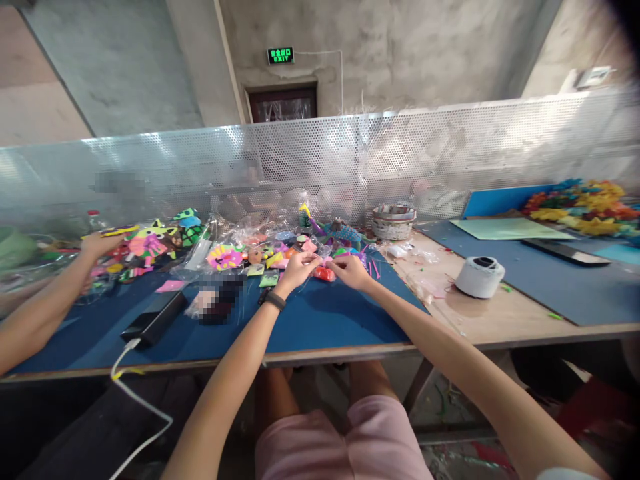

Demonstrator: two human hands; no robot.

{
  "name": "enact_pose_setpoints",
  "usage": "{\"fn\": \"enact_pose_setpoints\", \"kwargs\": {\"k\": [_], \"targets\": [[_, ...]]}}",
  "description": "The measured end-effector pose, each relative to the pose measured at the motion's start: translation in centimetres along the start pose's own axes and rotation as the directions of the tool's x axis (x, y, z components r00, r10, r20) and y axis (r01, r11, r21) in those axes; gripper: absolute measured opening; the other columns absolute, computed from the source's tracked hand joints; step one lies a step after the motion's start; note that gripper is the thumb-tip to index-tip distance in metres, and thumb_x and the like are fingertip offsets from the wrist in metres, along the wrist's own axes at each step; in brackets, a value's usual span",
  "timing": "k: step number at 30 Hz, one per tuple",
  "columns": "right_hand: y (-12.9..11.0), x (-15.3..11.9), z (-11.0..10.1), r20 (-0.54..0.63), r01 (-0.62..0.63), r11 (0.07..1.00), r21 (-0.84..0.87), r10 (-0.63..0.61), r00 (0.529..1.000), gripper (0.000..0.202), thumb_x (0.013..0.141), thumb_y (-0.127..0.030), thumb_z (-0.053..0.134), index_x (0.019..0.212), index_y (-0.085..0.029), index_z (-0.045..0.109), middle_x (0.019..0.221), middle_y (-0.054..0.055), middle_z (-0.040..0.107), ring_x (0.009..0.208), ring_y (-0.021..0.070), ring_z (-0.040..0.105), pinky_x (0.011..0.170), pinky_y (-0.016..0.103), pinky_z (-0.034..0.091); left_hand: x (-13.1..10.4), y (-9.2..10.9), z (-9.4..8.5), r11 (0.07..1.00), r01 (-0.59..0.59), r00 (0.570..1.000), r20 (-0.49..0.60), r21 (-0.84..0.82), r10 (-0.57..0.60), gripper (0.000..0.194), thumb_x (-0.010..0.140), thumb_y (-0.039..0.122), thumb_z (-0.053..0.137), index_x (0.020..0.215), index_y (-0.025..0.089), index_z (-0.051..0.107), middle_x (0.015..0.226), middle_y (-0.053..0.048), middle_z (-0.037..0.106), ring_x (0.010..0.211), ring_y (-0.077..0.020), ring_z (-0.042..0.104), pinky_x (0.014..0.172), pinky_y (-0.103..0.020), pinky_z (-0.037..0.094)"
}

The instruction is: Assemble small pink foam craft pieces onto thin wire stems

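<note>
My left hand (299, 270), with a dark band at the wrist, is closed in a pinch over the blue mat (320, 327). Facing it, my right hand (351, 272) pinches too. A small pink piece (324, 261) shows between both sets of fingertips; its exact kind is too small to tell. Just under the fingers lies a red packet (324, 274). Green packets (269, 278) and other small colourful packets are left of my left hand. Behind my hands stands a blue spotted dinosaur figure (345, 233), beside a yellow and purple long-necked figure (311, 217).
At left, another person's hand (95, 245) holds a yellow and dark piece. A black power bank (156, 317) with a white cable lies on the mat. To the right are a woven basket (394, 222), a white roll (480, 277) and a dark tablet (565, 252). A perforated metal screen (425, 147) runs behind.
</note>
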State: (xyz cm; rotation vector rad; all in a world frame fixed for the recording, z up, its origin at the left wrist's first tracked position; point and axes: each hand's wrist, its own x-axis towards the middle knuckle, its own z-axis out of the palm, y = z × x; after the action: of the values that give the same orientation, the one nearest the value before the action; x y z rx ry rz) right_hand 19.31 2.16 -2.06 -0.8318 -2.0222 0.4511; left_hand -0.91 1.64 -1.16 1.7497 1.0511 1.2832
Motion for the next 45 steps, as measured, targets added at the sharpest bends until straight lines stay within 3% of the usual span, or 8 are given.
{"fn": "enact_pose_setpoints", "kwargs": {"k": [7,19,34,45], "targets": [[-0.2,0.0,0.0,0.011,0.005,1.000,-0.009,-0.005,1.000,0.053,0.093,-0.053,0.049,0.062,-0.014,0.064,0.054,0.001,0.053,0.053,0.0109,0.041,0.051,0.026,0.028,0.2,-0.4,0.0,0.995,-0.089,0.996,-0.020,0.055,0.090,0.036,0.081,0.048,0.072,0.087,0.012,0.070,0.085,-0.011,0.074,0.084,-0.0218,0.070,0.078,-0.033,0.057],[-0.7,-0.2,0.2,0.042,0.039,0.999,-0.037,-0.038,0.998,0.055,0.095,-0.050,0.044,0.051,-0.018,0.034,0.049,-0.003,0.031,0.049,0.0084,0.028,0.049,0.027,0.020,0.0,-0.1,0.1,0.986,-0.121,0.992,-0.019,0.119,0.124,0.035,0.084,0.048,0.068,0.086,0.013,0.068,0.084,-0.010,0.072,0.081,-0.0207,0.069,0.072,-0.029,0.055],[-0.2,-0.1,-0.1,0.054,0.072,0.996,-0.044,-0.070,0.996,0.053,0.096,-0.049,0.045,0.054,-0.017,0.043,0.051,-0.003,0.035,0.052,0.0095,0.030,0.051,0.027,0.022,0.3,-0.8,-0.1,1.000,-0.027,1.000,0.002,-0.008,0.027,0.043,0.085,0.054,0.065,0.096,0.012,0.067,0.094,-0.011,0.074,0.060,-0.0157,0.066,0.057,-0.028,0.055],[-0.2,-0.2,-0.1,0.071,0.065,0.996,-0.054,-0.061,0.996,0.056,0.096,-0.053,0.042,0.053,-0.018,0.042,0.050,-0.002,0.036,0.051,0.0103,0.031,0.051,0.027,0.022,0.4,-1.0,-0.2,0.996,-0.068,0.998,-0.010,0.057,0.069,0.042,0.082,0.054,0.068,0.092,0.013,0.068,0.085,-0.010,0.074,0.078,-0.0209,0.070,0.071,-0.031,0.057]]}}
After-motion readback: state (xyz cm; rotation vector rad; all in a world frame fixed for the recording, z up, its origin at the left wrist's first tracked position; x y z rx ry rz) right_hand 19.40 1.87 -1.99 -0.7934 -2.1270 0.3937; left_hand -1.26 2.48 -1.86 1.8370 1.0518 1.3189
